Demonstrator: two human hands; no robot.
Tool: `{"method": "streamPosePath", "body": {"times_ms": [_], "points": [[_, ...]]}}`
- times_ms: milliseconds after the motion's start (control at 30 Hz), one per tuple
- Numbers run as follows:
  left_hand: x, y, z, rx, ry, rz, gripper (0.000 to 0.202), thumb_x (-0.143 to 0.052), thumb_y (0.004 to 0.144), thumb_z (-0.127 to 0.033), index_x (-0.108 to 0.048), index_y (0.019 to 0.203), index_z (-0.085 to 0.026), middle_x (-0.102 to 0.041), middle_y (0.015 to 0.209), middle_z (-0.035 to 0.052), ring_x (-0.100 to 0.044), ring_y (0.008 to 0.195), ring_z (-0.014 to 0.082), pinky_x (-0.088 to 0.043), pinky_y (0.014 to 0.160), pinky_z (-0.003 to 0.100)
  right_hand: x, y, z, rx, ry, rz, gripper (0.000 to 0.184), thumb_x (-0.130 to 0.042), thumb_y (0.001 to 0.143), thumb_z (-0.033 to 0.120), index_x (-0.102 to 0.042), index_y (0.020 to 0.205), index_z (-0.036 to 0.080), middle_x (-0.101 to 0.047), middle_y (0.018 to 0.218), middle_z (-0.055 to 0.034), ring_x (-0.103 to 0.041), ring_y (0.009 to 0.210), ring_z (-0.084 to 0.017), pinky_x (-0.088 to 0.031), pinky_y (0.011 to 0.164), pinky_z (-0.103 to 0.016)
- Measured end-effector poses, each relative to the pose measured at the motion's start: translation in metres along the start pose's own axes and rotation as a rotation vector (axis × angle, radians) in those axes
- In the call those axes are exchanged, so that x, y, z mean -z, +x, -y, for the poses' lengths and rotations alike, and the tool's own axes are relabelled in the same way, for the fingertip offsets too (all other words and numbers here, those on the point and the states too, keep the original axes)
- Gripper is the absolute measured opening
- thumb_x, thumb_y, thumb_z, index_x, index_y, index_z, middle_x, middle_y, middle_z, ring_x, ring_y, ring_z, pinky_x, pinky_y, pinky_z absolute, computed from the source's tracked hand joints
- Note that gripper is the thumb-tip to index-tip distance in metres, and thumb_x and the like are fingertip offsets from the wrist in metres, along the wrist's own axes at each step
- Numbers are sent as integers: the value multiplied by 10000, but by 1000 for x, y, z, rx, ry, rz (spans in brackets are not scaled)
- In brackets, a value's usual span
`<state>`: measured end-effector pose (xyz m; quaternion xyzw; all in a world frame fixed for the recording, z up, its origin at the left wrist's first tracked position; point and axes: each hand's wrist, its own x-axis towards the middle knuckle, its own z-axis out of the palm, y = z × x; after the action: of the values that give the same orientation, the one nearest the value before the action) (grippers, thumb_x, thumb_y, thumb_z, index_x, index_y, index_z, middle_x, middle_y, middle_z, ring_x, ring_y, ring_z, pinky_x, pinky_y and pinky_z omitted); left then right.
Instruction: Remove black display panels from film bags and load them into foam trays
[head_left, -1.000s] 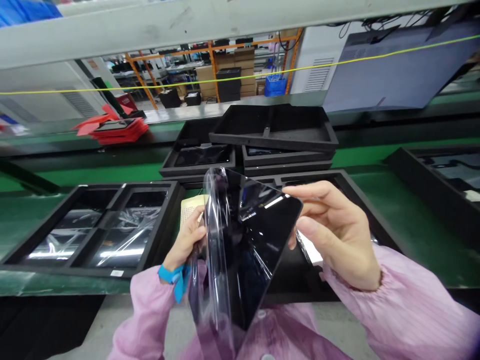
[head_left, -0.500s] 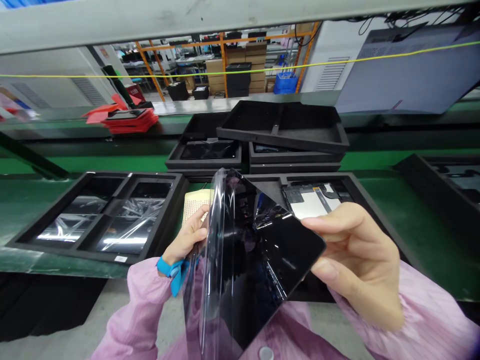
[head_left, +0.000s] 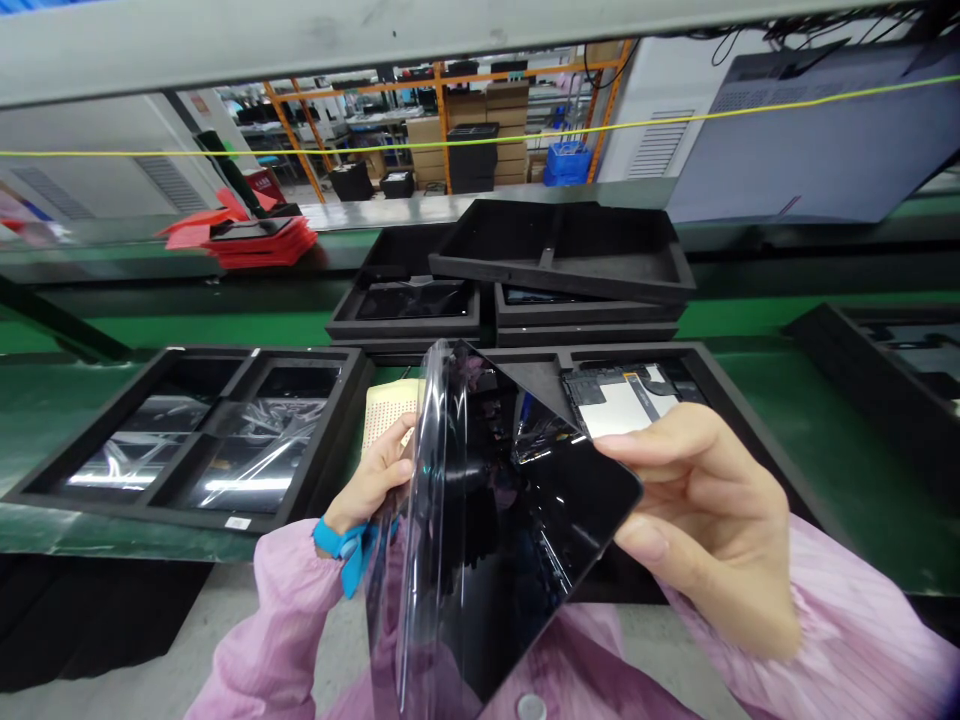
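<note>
A glossy black screen panel (head_left: 525, 500) is held up tilted in front of me, with a clear plastic film (head_left: 420, 560) curled back along its left side. My right hand (head_left: 705, 520) pinches the panel's right corner between thumb and fingers. On the left, my left hand (head_left: 382, 480) is closed at the film's edge, its fingertips partly hidden by the plastic. A blue band (head_left: 349, 550) is tied round the left wrist. Behind the left hand lies a cream dotted pad (head_left: 390, 402). Beyond the panel, a black foam tray (head_left: 701, 375) holds a part with a silver-white plate (head_left: 619, 408).
At left, a two-compartment black tray (head_left: 161, 500) contains film-covered screens. More black trays (head_left: 562, 270) are stacked at the back, the top one askew. Red sheets (head_left: 262, 245) lie back left. Another tray (head_left: 855, 370) stands right. A yellow cord (head_left: 480, 142) crosses above the green bench.
The view has shifted very slightly. Both hands, the panel and the curled film keep nearly the same pose, with the panel's right corner a little further left.
</note>
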<state>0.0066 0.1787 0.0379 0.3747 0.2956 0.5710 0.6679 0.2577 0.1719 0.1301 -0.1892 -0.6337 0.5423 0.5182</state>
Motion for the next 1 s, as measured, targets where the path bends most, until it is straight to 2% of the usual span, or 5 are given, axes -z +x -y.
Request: {"method": "streamPosePath", "body": {"times_ms": [233,433,567,733,1000], "points": [[1,-1,3,3,20,-32,406,-834,651,-344,-585,919,-168,-364,539,-84,-365,390,21,-362,370,114,1,0,0,1,3,9,276,-613,880,200,-589,1121,333,-566,781,12,-613,690,-108,-546,684,-241],[5,-1,0,-22,69,-24,442,-818,675,-337,-584,1018,-186,-487,533,-66,-408,356,35,-347,339,115,1,3,-1,-35,45,-36,221,-582,901,217,-603,1098,315,-571,836,-3,-582,699,-93,-517,635,-201],[5,-6,-4,-144,150,-96,401,-804,694,-269,-585,1025,-208,-531,531,-68,-435,351,37,-362,351,105,3,6,-7,-56,14,-128,188,-563,913,238,-632,1067,321,-545,804,-9,-522,659,-97,-473,578,-200],[-1,-18,-5,-328,304,-233,379,-803,686,-245,-604,1007,-211,-597,584,-46,-481,365,54,-402,358,121,3,7,-11,6,-87,-252,193,-572,896,247,-669,1038,332,-517,843,-23,-484,693,-119,-439,585,-228],[-2,-22,-5,-447,455,-226,338,-751,741,-281,-571,1020,-215,-555,568,-62,-462,355,63,-411,343,144,0,8,-11,109,-163,-263,323,-505,873,122,-669,1041,344,-549,779,-5,-487,611,-111,-409,513,-236]]}}
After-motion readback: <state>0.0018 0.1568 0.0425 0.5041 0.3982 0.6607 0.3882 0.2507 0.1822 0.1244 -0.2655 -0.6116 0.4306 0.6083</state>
